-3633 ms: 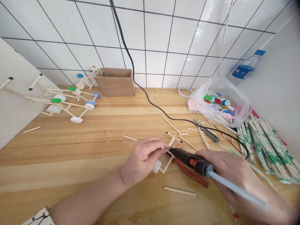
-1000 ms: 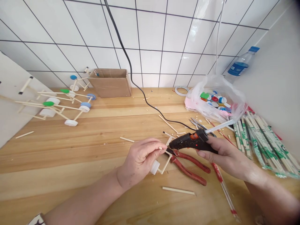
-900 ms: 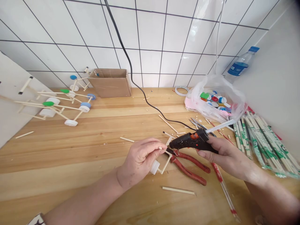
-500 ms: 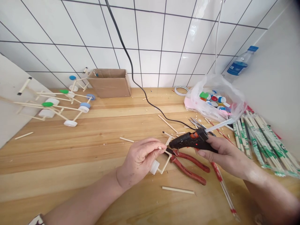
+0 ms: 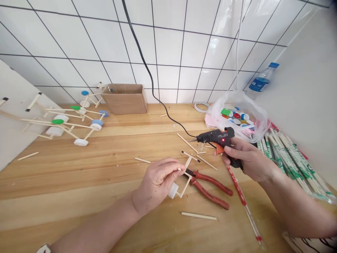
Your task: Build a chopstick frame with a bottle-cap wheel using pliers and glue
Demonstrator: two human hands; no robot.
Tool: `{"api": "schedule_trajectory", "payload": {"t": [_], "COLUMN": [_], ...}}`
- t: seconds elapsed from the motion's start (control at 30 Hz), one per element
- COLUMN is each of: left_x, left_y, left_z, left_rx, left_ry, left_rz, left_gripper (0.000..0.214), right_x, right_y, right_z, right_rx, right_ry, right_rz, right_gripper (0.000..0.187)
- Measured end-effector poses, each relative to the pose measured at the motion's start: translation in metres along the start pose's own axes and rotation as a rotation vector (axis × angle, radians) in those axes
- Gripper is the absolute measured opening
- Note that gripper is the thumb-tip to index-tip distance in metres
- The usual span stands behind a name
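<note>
My left hand (image 5: 155,186) pinches a small frame of wooden sticks (image 5: 187,174) between thumb and fingers, with a white bottle cap (image 5: 173,190) fixed at its lower end. My right hand (image 5: 250,158) grips a black hot glue gun (image 5: 214,137), held in the air above the loose sticks, its nozzle pointing left and well apart from the frame. Red-handled pliers (image 5: 207,186) lie on the wooden table (image 5: 79,168) just right of the frame, touching neither hand.
Several loose sticks (image 5: 188,143) and a red-striped chopstick wrapper (image 5: 242,196) lie near my hands. Farther back are a plastic bag of bottle caps (image 5: 237,116), bundled chopsticks (image 5: 286,161), a cardboard box (image 5: 125,100), stick-and-cap models (image 5: 65,123) and a black cable (image 5: 168,116).
My right hand has lifted the glue gun up and away from the frame, and its nozzle now points left. My left hand and the frame have stayed almost still.
</note>
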State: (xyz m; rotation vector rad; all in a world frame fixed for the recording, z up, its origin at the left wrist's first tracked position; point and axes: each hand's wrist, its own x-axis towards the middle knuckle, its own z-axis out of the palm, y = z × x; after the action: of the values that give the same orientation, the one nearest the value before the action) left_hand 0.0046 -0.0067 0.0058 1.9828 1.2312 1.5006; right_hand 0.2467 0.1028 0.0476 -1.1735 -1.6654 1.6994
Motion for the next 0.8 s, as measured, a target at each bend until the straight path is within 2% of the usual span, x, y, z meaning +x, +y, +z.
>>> {"api": "schedule_trajectory", "payload": {"t": [0.13, 0.27, 0.4, 0.57, 0.7, 0.8], "left_x": [-0.001, -0.001, 0.000, 0.001, 0.000, -0.001], "left_y": [-0.002, -0.003, -0.002, 0.000, -0.002, -0.002], "left_z": [0.000, 0.001, 0.001, 0.000, 0.001, 0.001], "left_rx": [0.000, 0.010, 0.015, 0.040, 0.025, 0.029], "left_ry": [-0.002, 0.005, -0.003, -0.012, -0.011, -0.006], "left_rz": [0.007, 0.007, 0.010, 0.004, 0.012, 0.009], "left_gripper": [0.013, 0.013, 0.014, 0.016, 0.015, 0.014], "right_x": [0.019, 0.050, 0.083, 0.109, 0.114, 0.114], "right_y": [-0.009, -0.023, -0.030, -0.019, -0.010, -0.008], "right_z": [-0.006, -0.016, -0.015, 0.016, 0.048, 0.064], "right_rx": [0.102, 0.189, 0.190, -0.071, -0.281, -0.460], "right_ry": [0.087, 0.176, 0.151, 0.124, 0.073, 0.049], "right_rz": [0.007, -0.078, -0.148, -0.193, -0.183, -0.193], "right_gripper": [0.027, 0.022, 0.025, 0.020, 0.013, 0.009]}}
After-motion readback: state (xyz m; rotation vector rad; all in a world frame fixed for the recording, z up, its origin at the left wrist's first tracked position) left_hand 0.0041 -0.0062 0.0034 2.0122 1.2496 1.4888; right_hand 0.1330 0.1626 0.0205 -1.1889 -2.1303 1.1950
